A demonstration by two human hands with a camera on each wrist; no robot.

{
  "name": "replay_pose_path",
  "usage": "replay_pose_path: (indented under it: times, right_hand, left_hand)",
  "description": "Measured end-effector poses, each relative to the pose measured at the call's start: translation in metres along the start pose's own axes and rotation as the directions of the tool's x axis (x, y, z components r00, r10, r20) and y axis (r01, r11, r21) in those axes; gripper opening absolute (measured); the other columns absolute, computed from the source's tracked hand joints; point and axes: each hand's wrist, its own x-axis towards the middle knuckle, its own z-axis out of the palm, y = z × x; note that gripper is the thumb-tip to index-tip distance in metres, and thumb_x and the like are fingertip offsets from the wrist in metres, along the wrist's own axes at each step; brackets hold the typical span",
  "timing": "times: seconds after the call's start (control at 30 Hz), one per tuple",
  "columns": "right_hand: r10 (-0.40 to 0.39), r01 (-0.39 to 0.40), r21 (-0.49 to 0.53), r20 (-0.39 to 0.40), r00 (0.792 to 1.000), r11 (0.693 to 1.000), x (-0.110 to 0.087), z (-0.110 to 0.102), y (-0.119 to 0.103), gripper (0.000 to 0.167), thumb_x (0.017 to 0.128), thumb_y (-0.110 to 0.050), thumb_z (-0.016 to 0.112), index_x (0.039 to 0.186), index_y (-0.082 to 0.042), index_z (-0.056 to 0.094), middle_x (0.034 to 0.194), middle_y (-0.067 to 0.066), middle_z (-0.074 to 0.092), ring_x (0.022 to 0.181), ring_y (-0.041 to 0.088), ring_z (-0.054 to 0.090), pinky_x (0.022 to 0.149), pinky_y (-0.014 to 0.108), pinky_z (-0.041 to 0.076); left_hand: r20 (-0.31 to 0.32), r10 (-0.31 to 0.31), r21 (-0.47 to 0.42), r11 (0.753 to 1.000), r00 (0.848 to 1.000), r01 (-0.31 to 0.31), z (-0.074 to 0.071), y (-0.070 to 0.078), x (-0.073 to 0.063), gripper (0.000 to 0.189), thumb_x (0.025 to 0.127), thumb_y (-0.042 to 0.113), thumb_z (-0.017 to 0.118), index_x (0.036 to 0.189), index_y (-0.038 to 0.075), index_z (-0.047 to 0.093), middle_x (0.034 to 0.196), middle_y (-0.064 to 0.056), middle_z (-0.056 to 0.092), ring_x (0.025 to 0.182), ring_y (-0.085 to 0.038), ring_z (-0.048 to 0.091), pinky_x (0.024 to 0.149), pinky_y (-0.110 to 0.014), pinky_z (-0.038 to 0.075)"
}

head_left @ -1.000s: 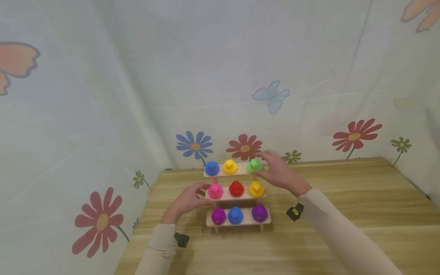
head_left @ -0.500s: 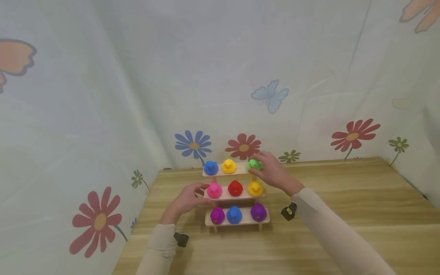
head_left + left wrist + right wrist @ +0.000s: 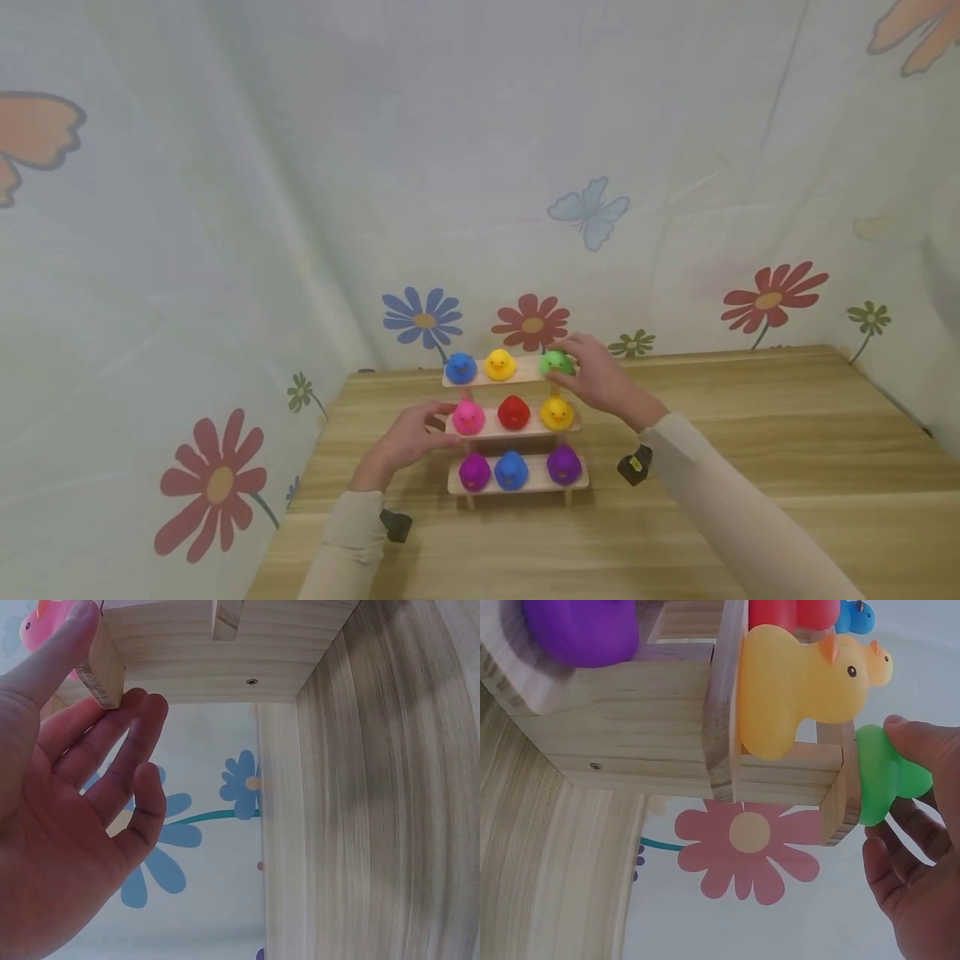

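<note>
A three-tier wooden stand [image 3: 527, 374] carries several rubber ducks in the head view. My right hand [image 3: 602, 381] pinches the green rubber duck [image 3: 556, 364] at the right end of the top tier, thumb on one side and fingers on the other. In the right wrist view that green duck sits against the top board's end. My left hand [image 3: 406, 437] holds the left end of the middle tier. Its thumb lies by the pink duck [image 3: 42, 625] in the left wrist view, with fingertips at the board's underside. The contact of thumb and duck is unclear.
Blue [image 3: 461, 367] and yellow [image 3: 500, 364] ducks share the top tier. A red duck [image 3: 513, 412] and another yellow duck [image 3: 557, 412] sit on the middle one; purple and blue ducks fill the lowest. Behind the wooden table [image 3: 750, 433] hangs a flowered cloth [image 3: 480, 167].
The right hand has come slightly left and its fingers have closed on the green duck. The left hand keeps its place at the middle tier. The ducks stay on their tiers.
</note>
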Motion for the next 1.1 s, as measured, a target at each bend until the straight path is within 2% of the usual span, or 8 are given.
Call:
replay_pose_path:
  times: [0.17,0.43,0.57,0.77,1.1]
  right_hand:
    - [-0.019,0.019,0.036,-0.017,1.0,0.999,-0.003,-0.001,0.005,0.042,0.081,-0.019,0.075,0.118,-0.005,0.062,0.107,0.01,0.058,0.097,0.026,0.052,0.08,0.042,0.049]
    - [-0.087,0.09,0.056,-0.061,0.994,0.994,-0.008,-0.008,0.019,0.041,0.081,-0.013,0.074,0.118,-0.002,0.06,0.11,0.011,0.061,0.093,0.022,0.056,0.078,0.037,0.051]
    - [-0.096,0.102,0.068,-0.084,0.992,0.992,-0.012,-0.014,0.024,0.039,0.082,-0.01,0.073,0.116,0.0,0.06,0.108,0.013,0.062,0.089,0.023,0.057,0.078,0.04,0.052]
    - [-0.084,0.091,0.068,-0.095,0.992,0.994,-0.018,-0.02,0.034,0.039,0.082,-0.011,0.072,0.117,0.001,0.06,0.106,0.013,0.062,0.09,0.025,0.056,0.078,0.045,0.05]
    - [-0.029,0.035,0.058,-0.109,0.994,0.998,-0.026,-0.027,0.052,0.037,0.081,-0.01,0.073,0.115,0.001,0.062,0.104,0.012,0.062,0.086,0.023,0.055,0.076,0.039,0.047]
  left_hand:
    - [0.004,-0.002,0.003,1.0,1.0,0.002,0.0,0.0,0.001,0.06,0.073,0.041,0.079,0.125,0.019,0.059,0.119,0.0,0.06,0.098,-0.019,0.058,0.077,-0.033,0.051]
    - [0.011,-0.017,0.001,1.0,1.0,0.017,-0.001,0.0,0.001,0.063,0.072,0.044,0.079,0.126,0.02,0.058,0.119,0.0,0.06,0.101,-0.019,0.057,0.078,-0.034,0.051]
    - [0.019,-0.014,-0.006,1.0,1.0,0.014,-0.001,0.0,0.0,0.061,0.073,0.041,0.079,0.126,0.019,0.058,0.12,0.0,0.06,0.101,-0.02,0.057,0.079,-0.035,0.051]
    - [0.016,-0.011,-0.005,1.0,1.0,0.011,-0.002,0.002,0.0,0.059,0.073,0.039,0.079,0.125,0.019,0.059,0.12,0.0,0.06,0.099,-0.019,0.057,0.079,-0.035,0.05]
    - [0.027,-0.043,-0.011,0.999,0.999,0.044,-0.001,0.001,0.001,0.062,0.071,0.044,0.079,0.126,0.022,0.059,0.119,0.001,0.06,0.102,-0.022,0.057,0.079,-0.035,0.05]
